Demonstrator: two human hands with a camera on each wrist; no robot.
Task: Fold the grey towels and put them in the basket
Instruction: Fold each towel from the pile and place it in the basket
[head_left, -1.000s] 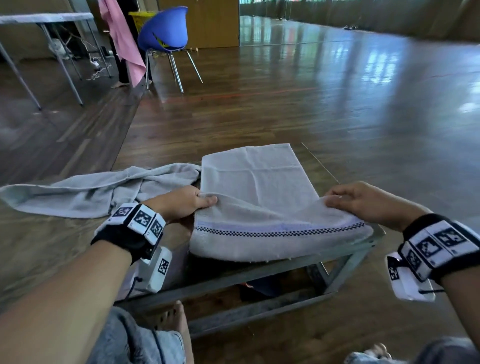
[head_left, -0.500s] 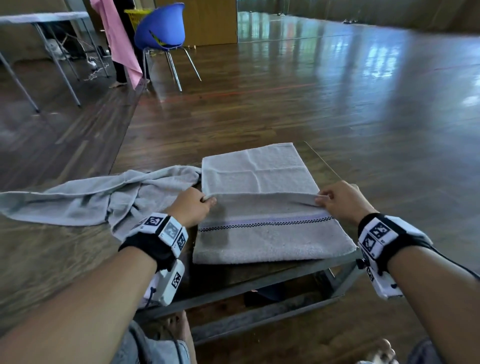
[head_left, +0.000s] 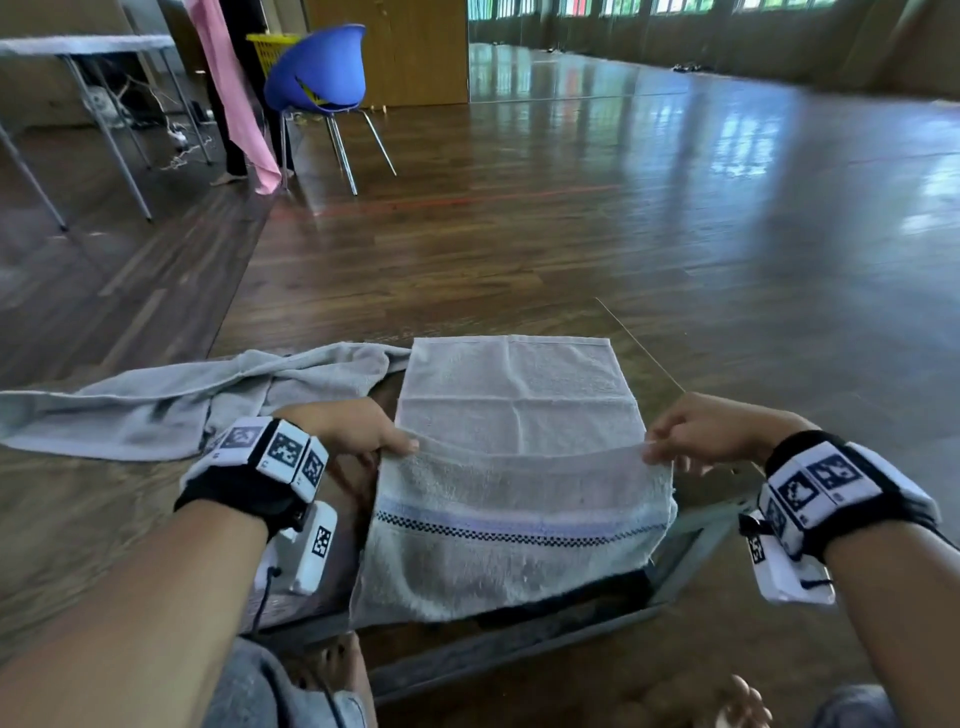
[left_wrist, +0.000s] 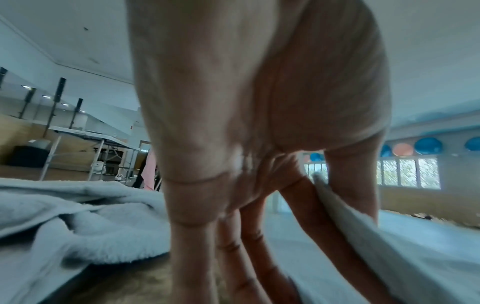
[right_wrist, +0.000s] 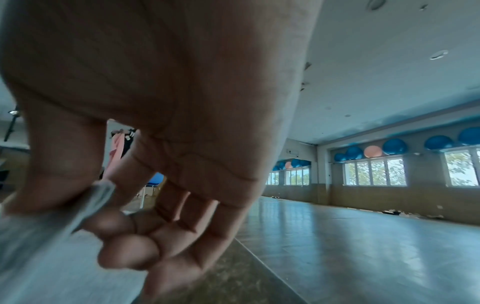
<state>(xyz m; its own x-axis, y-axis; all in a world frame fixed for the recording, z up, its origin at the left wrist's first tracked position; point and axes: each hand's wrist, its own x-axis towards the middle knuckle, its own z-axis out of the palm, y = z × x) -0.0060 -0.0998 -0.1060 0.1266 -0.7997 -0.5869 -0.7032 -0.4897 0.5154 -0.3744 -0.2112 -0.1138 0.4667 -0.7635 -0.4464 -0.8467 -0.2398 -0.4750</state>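
A grey towel (head_left: 514, 410) with a checked stripe lies on a low wooden table (head_left: 78, 530), its near part folded up and over the far part. My left hand (head_left: 358, 434) pinches the left corner of the lifted edge, thumb on top; in the left wrist view the towel (left_wrist: 369, 236) runs between thumb and fingers (left_wrist: 306, 205). My right hand (head_left: 701, 434) pinches the right corner; the right wrist view shows the towel edge (right_wrist: 64, 207) between thumb and forefinger. A second grey towel (head_left: 171, 410) lies crumpled to the left. No basket shows.
The table's metal frame (head_left: 691, 551) runs along the near right edge, with my knees and a bare foot (head_left: 332, 670) below it. Across the wooden floor stand a blue chair (head_left: 319, 78), a white folding table (head_left: 78, 47), a yellow crate (head_left: 267, 52) and a person beside a pink cloth (head_left: 234, 93).
Both hands have carried the near edge of the striped towel forward over its far half, and the fold now stands raised between them. The head view has tilted up slightly.
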